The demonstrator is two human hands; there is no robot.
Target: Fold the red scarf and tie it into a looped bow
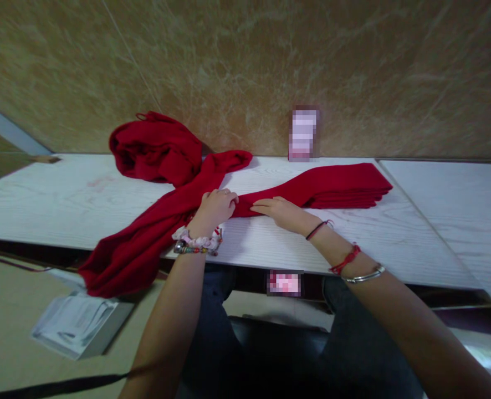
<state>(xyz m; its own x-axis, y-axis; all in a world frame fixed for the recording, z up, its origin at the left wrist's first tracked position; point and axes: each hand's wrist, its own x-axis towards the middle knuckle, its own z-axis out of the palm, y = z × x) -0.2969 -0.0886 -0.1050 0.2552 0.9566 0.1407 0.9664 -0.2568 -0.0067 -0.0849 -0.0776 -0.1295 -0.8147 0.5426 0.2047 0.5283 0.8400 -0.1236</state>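
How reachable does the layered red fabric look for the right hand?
Probably yes: the right hand lies right beside the layered red fabric on the white tabletop, and nothing visible stands between them.

white wood-grain bench [266, 244]: bunched red cloth [158, 152] left, part over front edge; flat-layered red cloth strip [345, 185] right.

White tabletop [457, 208] is free rightward; red cloth [158, 149] (heaped) blocks left.

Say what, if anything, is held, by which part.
Left hand and right hand rest on the cloth at its narrow stretch; whether either grips it cannot be told.
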